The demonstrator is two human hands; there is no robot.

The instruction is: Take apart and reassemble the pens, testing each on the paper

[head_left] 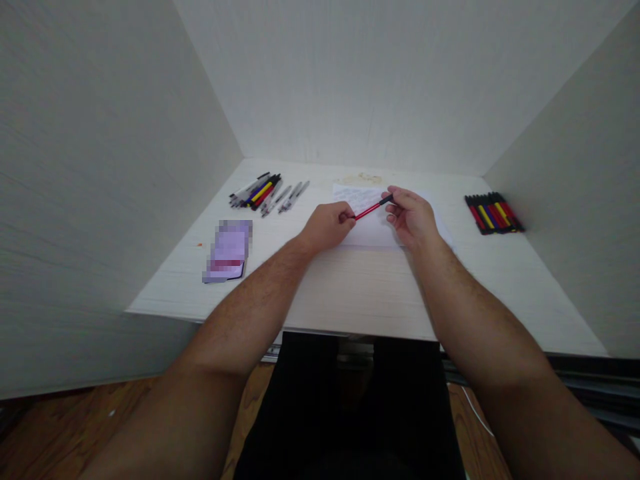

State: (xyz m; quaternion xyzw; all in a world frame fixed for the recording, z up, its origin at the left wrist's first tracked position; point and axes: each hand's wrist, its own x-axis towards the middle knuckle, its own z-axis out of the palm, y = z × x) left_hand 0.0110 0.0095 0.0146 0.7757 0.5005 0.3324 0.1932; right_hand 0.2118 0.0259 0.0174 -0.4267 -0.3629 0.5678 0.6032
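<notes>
A red pen [368, 212] with a black end spans the gap between my two hands, tilted up toward the right. My left hand [330, 225] pinches its lower left end. At the black upper end, the fingers of my right hand [411, 215] close around it. Beneath both hands lies a white sheet of paper [373, 235], its upper left part covered in handwriting too small to read. My hands hide parts of the sheet.
Left on the white desk [350, 287] lies a loose pile of coloured and clear pens [261, 193], with a blurred phone [230, 248] nearer me. A neat row of coloured pens [494, 213] lies at right. Panels [350, 80] enclose the desk.
</notes>
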